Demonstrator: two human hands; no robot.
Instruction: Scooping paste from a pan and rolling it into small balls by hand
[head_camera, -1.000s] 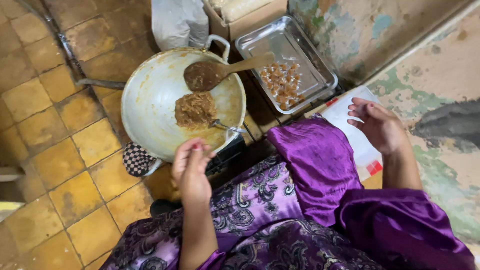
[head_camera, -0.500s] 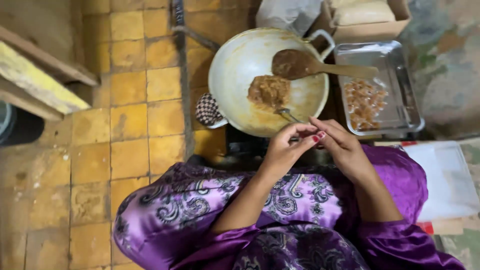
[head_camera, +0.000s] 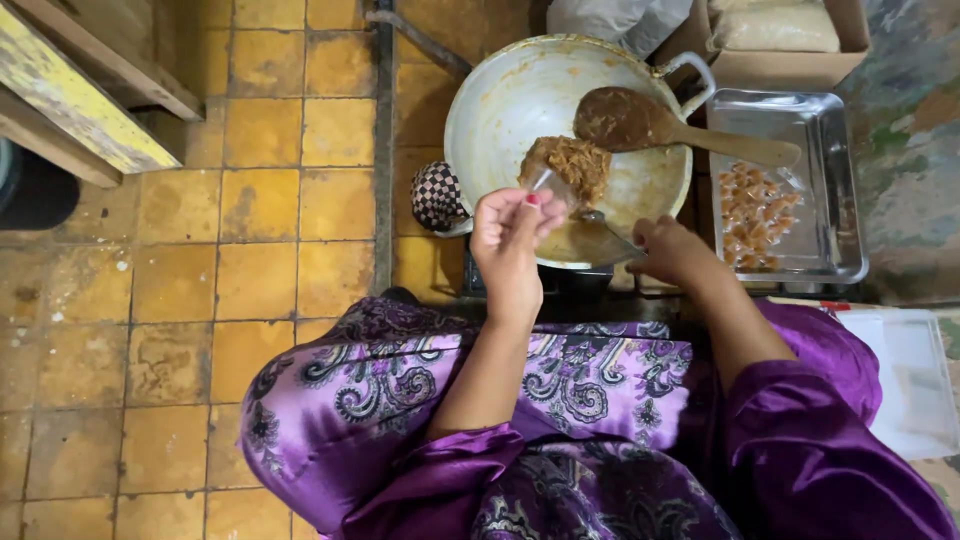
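A pale round wok (head_camera: 500, 110) sits in front of my knees and holds a lump of brown sticky filling (head_camera: 572, 162). A wooden spatula (head_camera: 640, 122) coated in the same paste rests across the wok's right rim. My left hand (head_camera: 510, 245) hovers over the near rim and pinches a small clear wrapper (head_camera: 545, 180) between its fingertips. My right hand (head_camera: 675, 252) is at the wok's near right edge, closed on the handle of a metal spoon (head_camera: 600, 218) whose bowl lies by the filling.
A steel tray (head_camera: 830, 250) right of the wok holds several small wrapped pieces (head_camera: 752, 212). A cardboard box (head_camera: 790, 60) stands behind it. A checkered cloth (head_camera: 438, 195) sits on the wok's left handle, with a white sheet (head_camera: 905, 380) at right and wooden planks (head_camera: 90, 110) at upper left.
My hands were together over my lap; they have since parted. The left moved up over the wok with the wrapper, and the right went to the spoon.
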